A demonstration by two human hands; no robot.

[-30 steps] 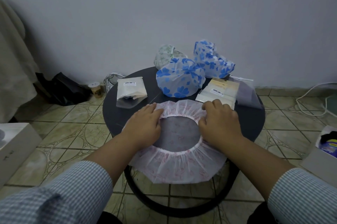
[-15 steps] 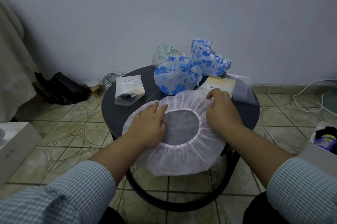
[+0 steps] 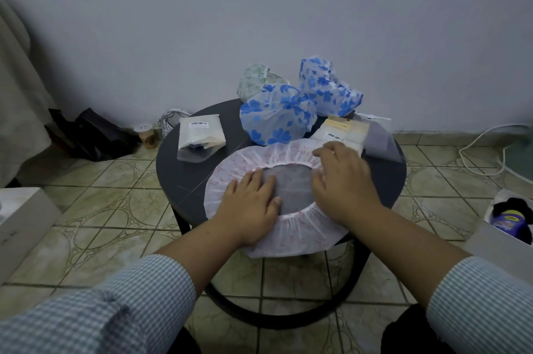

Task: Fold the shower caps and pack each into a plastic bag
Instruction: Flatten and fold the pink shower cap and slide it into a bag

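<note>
**Hands flatten pink cap ahead of the first fold**

Pink shower cap [image 3: 277, 195] lies opening-up on the round black surface [image 3: 184, 177], its near edge hanging a little over the rim toward the person. Left hand [image 3: 251, 206] presses flat on the cap's left side, fingers straight and reaching past the elastic hem into the opening; its grip is released, nothing pinched. Right hand [image 3: 343, 183] rests on the cap's right side, fingers spread and slightly blurred — likewise released as far as can be seen. Both palms seem placed to spread the gathered ring and push air out, so a crease will hold; folding itself looks not yet begun.

Beyond the cap, away from the person, stand two blue-flowered caps [image 3: 277, 117] and a green-patterned one [image 3: 256, 79], puffed and unfolded — probably waiting their turn. Just right of them and touching the pink cap's far edge lies a stack of plastic bags [image 3: 346, 130], within easy reach of the right hand. Beyond the cap to its left sits a packed bag [image 3: 200, 137], apart from the rest.
</note>
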